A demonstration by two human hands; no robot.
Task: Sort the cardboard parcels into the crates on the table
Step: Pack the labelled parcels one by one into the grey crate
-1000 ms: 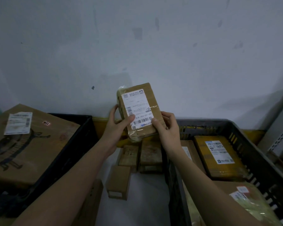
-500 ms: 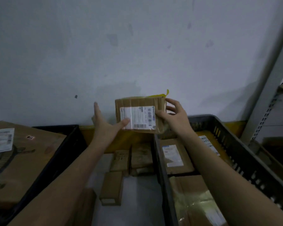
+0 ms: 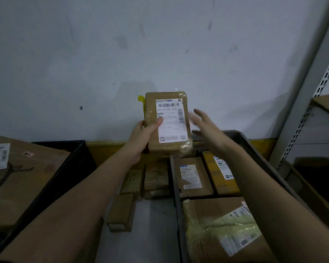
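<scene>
While it is held up in the centre of the frame against the pale wall, a small cardboard parcel (image 3: 167, 122) now stands on end with its white shipping label (image 3: 170, 120) facing the viewer, barcode at the top; half a second ago it lay sideways between both hands, so it has been turned a quarter and passed to one hand. A scrap of yellow tape (image 3: 141, 100) sticks out at its upper left corner. Only the left hand (image 3: 143, 137) grips it now, thumb pressed across the lower left of the label and fingers hidden behind. To the right of the parcel, the right hand (image 3: 205, 126) has let go and hovers just beside it, fingers spread and blurred, holding nothing. Below and to the right, a grey crate (image 3: 247, 143) already holds several labelled parcels packed close together. At the lower left a black crate (image 3: 72, 158) carries one large brown box (image 3: 25, 179). Between the crates, a few small boxes (image 3: 139, 183) lie on the table (image 3: 152, 234). Judging from the upright label, the person is probably reading it to choose a crate, so this parcel is not yet sorted.
</scene>
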